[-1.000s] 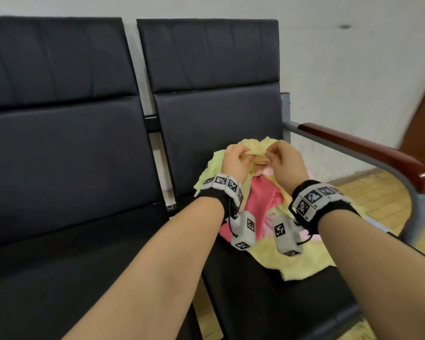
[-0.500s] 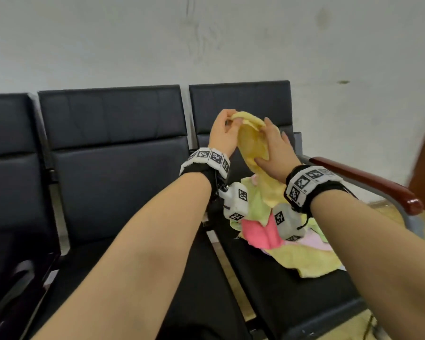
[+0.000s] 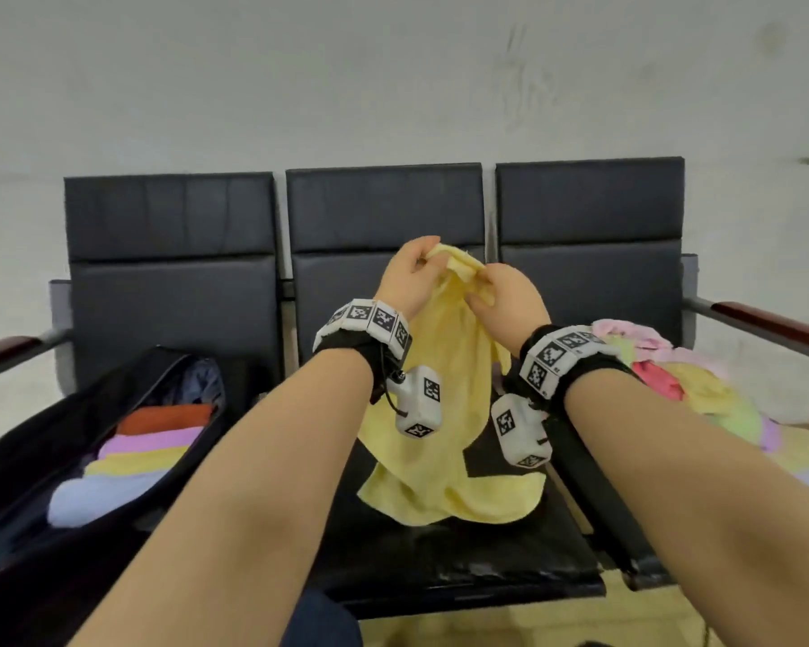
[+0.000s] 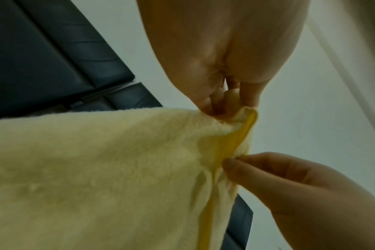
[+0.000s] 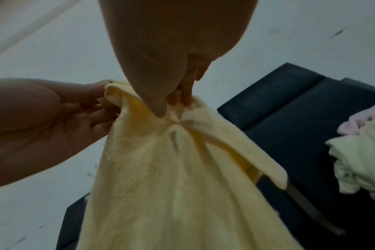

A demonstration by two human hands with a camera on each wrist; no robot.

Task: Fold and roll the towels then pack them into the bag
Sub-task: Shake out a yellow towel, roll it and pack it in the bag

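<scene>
Both hands have carried the yellow towel (image 3: 444, 413) clear of the pile (image 3: 701, 389), over the middle seat (image 3: 440, 553).

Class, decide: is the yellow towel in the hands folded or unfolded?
Unfolded: the yellow towel hangs loose and crumpled from the left hand and right hand pinching its top edge.

I see a pale yellow towel (image 3: 444, 413) hanging crumpled in front of the middle seat, its top edge bunched and raised, its lower end draped on the seat cushion. On the left seat lies an open dark bag (image 3: 66, 459) with rolled towels (image 3: 141, 459) packed side by side inside: orange, lilac, yellow and pale blue. On the right seat lies a loose heap of towels (image 3: 701, 389) in pink, green and yellow.
</scene>
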